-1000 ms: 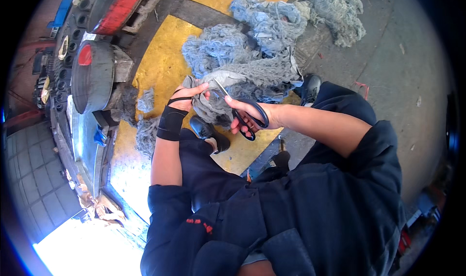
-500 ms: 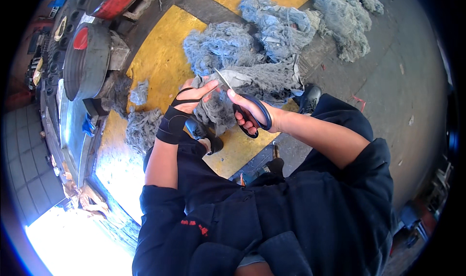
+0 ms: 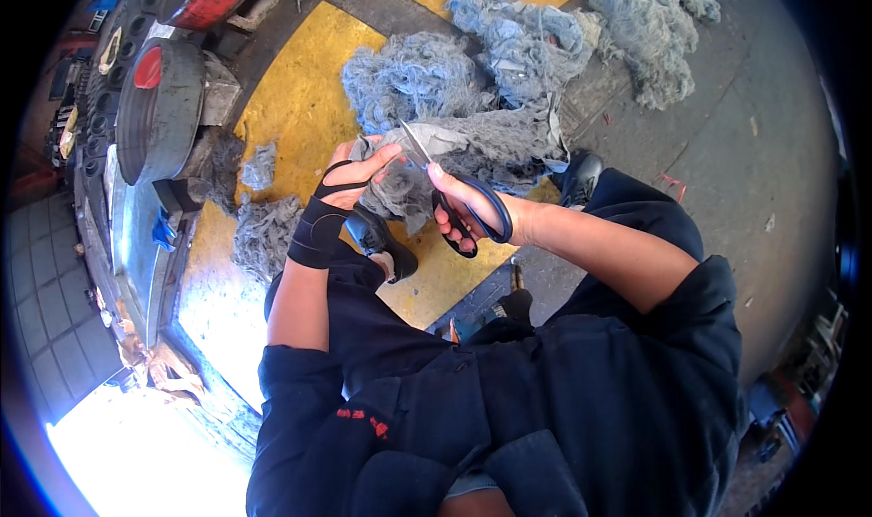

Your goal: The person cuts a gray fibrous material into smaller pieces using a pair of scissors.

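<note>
Black-handled scissors are in my right hand, its fingers through and around the loops. Their narrow metal blades point up and to the left, beside the edge of a shaggy grey fibrous cloth. My left hand, with a black wrist wrap and a strap across the palm, grips the left end of this cloth. Its thumb points toward the blades. From there the cloth stretches right in front of my knees, and a part of it hangs below the blades. Whether the blades have any cloth between them, I cannot tell.
Beyond the cloth lie blue-grey heaps of frayed fibre on yellow-painted floor. Smaller tufts sit at the left. A round dark drum-like part and a metal bench edge stand further left. My shoe is below the cloth.
The hanging part of the cloth has shifted up slightly, so more of my left shoe shows. Both hands keep their hold and have barely moved.
</note>
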### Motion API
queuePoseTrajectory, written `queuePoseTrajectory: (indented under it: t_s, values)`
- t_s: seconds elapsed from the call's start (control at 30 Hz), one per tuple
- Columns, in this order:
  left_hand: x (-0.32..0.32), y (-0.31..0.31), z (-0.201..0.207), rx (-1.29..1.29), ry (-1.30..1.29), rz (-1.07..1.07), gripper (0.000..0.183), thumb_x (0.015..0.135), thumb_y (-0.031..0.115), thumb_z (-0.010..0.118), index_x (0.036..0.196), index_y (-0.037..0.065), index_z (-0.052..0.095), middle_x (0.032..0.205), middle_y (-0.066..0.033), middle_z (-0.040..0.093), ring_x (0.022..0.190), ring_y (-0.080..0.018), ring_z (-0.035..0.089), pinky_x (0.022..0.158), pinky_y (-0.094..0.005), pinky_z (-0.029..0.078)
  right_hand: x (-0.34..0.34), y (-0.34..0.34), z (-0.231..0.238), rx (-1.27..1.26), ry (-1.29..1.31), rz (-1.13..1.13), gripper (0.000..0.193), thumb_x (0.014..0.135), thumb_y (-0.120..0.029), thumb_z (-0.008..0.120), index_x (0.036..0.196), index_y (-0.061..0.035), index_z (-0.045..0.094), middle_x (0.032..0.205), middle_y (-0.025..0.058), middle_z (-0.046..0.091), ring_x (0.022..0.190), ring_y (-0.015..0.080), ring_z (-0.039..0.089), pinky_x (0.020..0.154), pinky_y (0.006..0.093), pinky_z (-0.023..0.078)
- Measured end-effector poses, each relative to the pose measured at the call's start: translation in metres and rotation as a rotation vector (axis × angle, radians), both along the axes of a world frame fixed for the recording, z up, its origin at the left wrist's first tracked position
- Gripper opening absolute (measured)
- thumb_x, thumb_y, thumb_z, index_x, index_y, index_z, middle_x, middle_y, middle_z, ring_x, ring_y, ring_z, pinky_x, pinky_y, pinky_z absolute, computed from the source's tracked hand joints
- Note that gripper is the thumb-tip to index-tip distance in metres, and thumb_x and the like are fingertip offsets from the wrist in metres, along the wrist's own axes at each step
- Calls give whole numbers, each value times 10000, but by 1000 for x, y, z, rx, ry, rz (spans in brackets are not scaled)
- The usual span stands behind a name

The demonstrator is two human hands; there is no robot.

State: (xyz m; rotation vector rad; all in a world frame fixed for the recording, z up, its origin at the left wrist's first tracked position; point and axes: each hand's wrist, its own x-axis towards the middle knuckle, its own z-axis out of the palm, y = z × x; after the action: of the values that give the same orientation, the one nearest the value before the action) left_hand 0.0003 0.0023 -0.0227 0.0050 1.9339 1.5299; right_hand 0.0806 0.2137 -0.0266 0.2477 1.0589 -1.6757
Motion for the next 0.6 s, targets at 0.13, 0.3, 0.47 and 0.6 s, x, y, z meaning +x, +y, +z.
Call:
queuePoseTrajectory:
  t_s: [0.13,0.3,0.47,0.6]
  values:
    - [1,-2,-5,-48,10,33,250,845,283,673,858,35,638,665,28,560,563,-52,412,541,-218,338,2,-1,5,46,-20,-43,747,758,-827,314,604,-99,386,547,12,362,422,132,374,397,255,306]
    - [-4,-9,-8,-70,-28,-34,294,832,286,691,918,17,607,735,-14,614,574,-52,415,554,-210,344,-1,5,4,78,-9,-2,735,707,-845,389,636,-114,372,551,2,366,394,115,386,365,245,321]
    - [7,1,1,2,-134,31,336,832,265,693,996,9,551,816,-72,654,577,-58,418,551,-206,347,-7,3,-2,17,-18,-17,717,699,-841,419,628,-129,368,536,-26,342,397,95,367,351,238,297]
    - [1,-2,0,2,-143,-25,224,863,210,657,915,-5,623,784,-68,633,562,-64,420,531,-220,345,-9,9,3,93,24,40,700,713,-825,429,622,-135,354,539,-29,326,397,89,354,351,238,286]
